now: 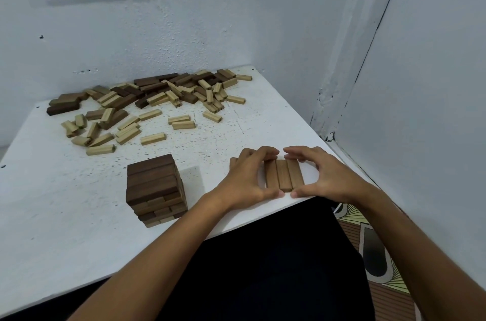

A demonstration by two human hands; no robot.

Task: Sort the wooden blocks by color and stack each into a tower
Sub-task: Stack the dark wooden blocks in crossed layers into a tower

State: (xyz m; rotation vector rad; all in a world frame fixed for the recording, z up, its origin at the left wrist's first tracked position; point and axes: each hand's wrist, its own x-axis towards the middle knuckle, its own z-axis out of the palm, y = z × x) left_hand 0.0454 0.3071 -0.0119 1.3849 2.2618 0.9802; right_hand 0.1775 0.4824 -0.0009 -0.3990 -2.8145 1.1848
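Wooden blocks (147,99) lay in three groups on the white table (52,215). A loose heap of dark brown and pale ones sprawled along the far edge against the wall (210,18), with pale strays scattered nearer the middle. A dark tower (155,189) stood near the front edge, several layers high, its layers laid crosswise and its lower courses slightly out of line.

To the right of that tower, close to the table's front edge, three medium-brown blocks (284,174) lay flat side by side, touching along their long sides. The left hand (247,178) curled around their left side, fingers over the far ends and thumb at the near ends. The right hand (323,173) mirrored it on the right, fingertips at the far end of the row and thumb at the near corner. Both hands were thus closed narrowly on the row, squeezing it between them.

No box, tray or other container was in view, and no writing or label could be read on any block. A patterned mat (376,255) showed on the floor beneath the table's right corner.
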